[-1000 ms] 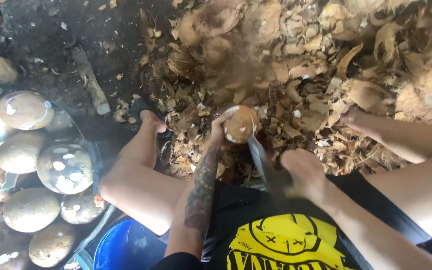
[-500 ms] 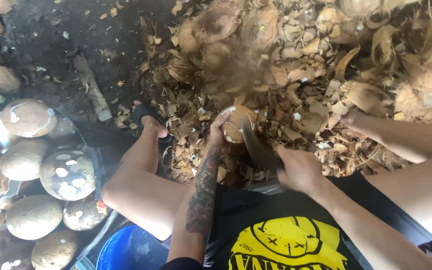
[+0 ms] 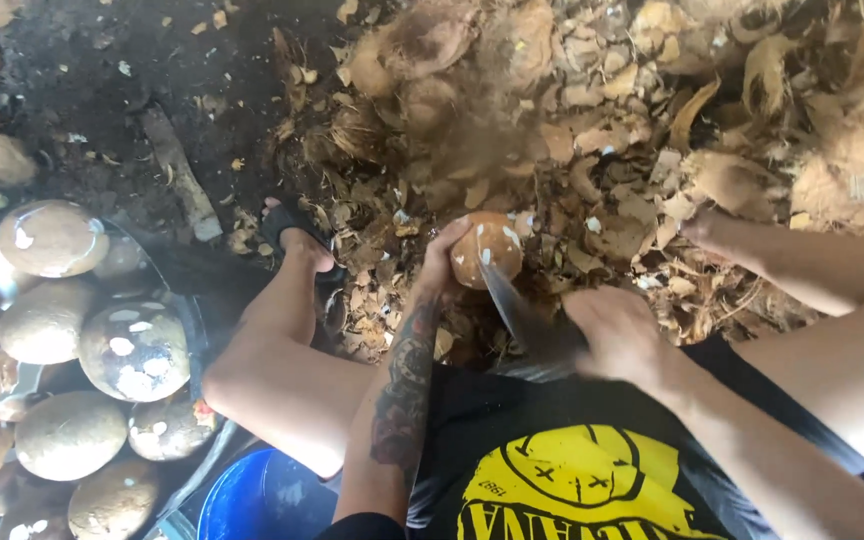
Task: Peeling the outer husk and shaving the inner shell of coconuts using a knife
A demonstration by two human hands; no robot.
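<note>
My left hand (image 3: 444, 262) grips a small brown coconut (image 3: 490, 247) with white scraped patches, held low between my knees. My right hand (image 3: 614, 330) is closed around the handle of a knife (image 3: 508, 302) whose dark blade slants up to the coconut's lower right side. Loose bits blur the air just above the coconut. My left forearm is tattooed, and below it a black shirt with a yellow print fills the bottom of the view.
A heap of dry coconut husks and shell chips (image 3: 652, 110) covers the ground ahead. A metal basin (image 3: 187, 330) at the left holds several peeled coconuts (image 3: 132, 350). A blue bucket (image 3: 242, 500) stands by my left knee. My sandalled left foot (image 3: 297, 240) rests on dark soil.
The knife has kept chopping at the coconut, and my right hand has shifted slightly down and right. The coconut has turned a little in my left hand, with chips flying off above it.
</note>
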